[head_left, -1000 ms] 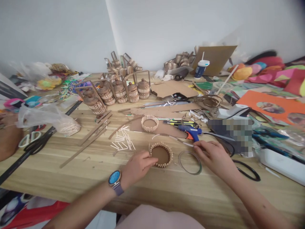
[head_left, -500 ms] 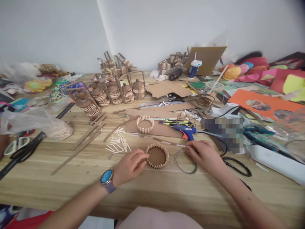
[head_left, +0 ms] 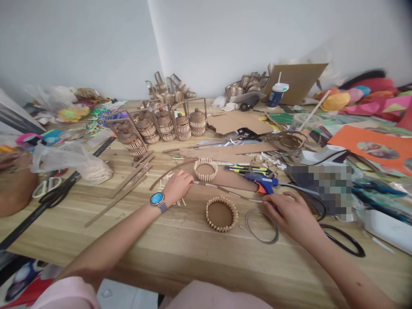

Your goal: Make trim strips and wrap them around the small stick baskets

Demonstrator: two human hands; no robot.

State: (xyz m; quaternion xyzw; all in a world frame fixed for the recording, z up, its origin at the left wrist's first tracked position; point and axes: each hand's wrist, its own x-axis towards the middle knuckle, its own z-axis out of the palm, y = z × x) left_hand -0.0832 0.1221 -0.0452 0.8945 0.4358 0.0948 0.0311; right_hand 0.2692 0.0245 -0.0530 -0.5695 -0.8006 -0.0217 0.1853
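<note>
A thin brown strip with white patches (head_left: pixel 230 192) stretches between my hands. My left hand (head_left: pixel 177 187), wearing a watch, has its fingers closed on the strip's left end, over the loose pale sticks (head_left: pixel 167 176). My right hand (head_left: pixel 291 211) pinches the right end. Below the strip sits a round cardboard base ringed with upright short sticks (head_left: pixel 222 228). A similar stick ring (head_left: pixel 206 170) stands behind the strip on brown cardboard. Beside my right fingers lies a thin clear hoop (head_left: pixel 261 241). A blue glue gun (head_left: pixel 267 182) rests just behind my right hand.
Several small finished stick baskets with lids and handles (head_left: pixel 167 124) stand at the back left. Black-handled scissors (head_left: pixel 346 240) lie at right, near a white power strip (head_left: pixel 383 229). Another person's arm (head_left: pixel 19 184) is at the left edge, near a plastic bag of sticks (head_left: pixel 96 169).
My left hand has left the round base and moved up to the strip's left end. My right hand keeps its pinch on the other end. The view has shifted left.
</note>
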